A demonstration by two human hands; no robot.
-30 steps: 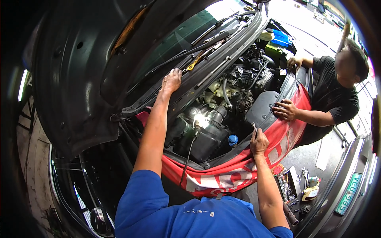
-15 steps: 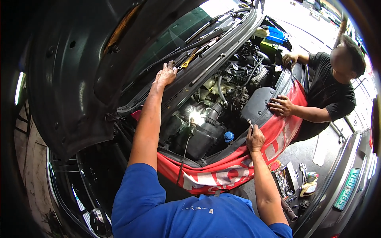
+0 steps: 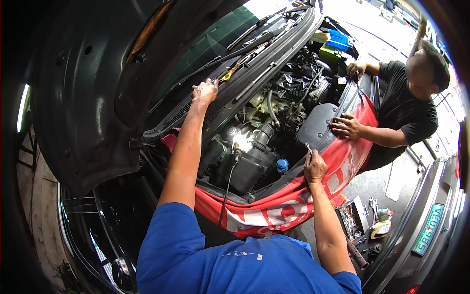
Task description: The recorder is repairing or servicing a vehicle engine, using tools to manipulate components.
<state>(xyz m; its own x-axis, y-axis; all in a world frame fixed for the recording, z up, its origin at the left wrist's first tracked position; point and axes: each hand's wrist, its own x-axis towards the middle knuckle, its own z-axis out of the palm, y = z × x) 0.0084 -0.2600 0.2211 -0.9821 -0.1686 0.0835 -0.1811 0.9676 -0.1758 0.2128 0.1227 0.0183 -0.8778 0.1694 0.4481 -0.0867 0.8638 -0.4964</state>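
My left hand [image 3: 205,91] reaches over the engine bay to the black cowl panel [image 3: 226,98] below the windshield. Its fingers look bent and somewhat apart, with nothing visible in them. Just beyond the fingertips lies a yellow item [image 3: 228,75], beside several slim metal tools on the cowl. At the front edge of the bay, my right hand [image 3: 316,168] is closed around a small metal wrench [image 3: 307,146], its end poking up past the fingers. A red cloth cover [image 3: 274,215] drapes over the car's front, under my right wrist.
A lit work lamp [image 3: 240,143] on a cord shines into the engine bay, near a blue cap [image 3: 282,165]. The raised hood [image 3: 88,98] fills the left. A co-worker [image 3: 409,105] leans on the far front edge, hands on it. A tool tray [image 3: 353,219] sits on the floor.
My left hand has drawn back slightly from the yellow item and the tools on the cowl. My right hand keeps the wrench in nearly the same place.
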